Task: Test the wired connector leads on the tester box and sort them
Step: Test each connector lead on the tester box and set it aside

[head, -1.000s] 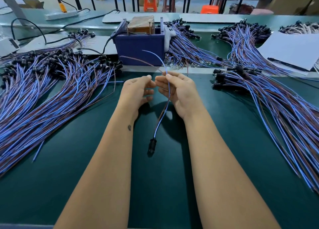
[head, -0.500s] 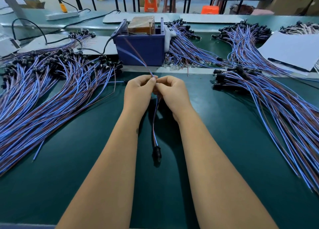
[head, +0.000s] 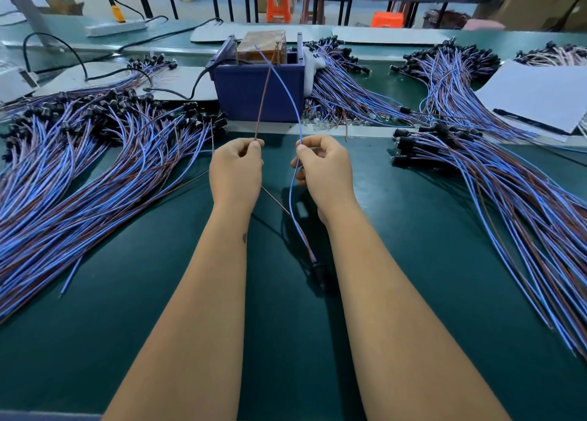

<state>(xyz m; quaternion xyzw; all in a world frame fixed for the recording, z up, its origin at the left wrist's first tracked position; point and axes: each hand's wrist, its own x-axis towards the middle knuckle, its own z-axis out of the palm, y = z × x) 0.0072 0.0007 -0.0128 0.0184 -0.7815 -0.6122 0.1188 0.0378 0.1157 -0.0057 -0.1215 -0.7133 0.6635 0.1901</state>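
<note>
My left hand [head: 236, 169] pinches the brown wire [head: 263, 96] of one connector lead. My right hand [head: 324, 169] pinches the lead's blue wire [head: 287, 93]. The two hands are a hand's width apart. Both wire ends reach up to the top of the tester box [head: 259, 84], a blue box with a brown block on top. The lead's black connector [head: 318, 269] hangs low between my forearms, just over the green mat [head: 413, 261].
A big pile of blue and brown leads [head: 79, 173] covers the left of the mat. Another pile [head: 508, 204] fans across the right, with more bundles [head: 346, 93] behind. White paper with a pen [head: 536, 99] lies far right. A black cable [head: 178, 93] runs into the box.
My hands have drawn apart, splitting the two wires. The wire ends have swung up from left of the box to its top.
</note>
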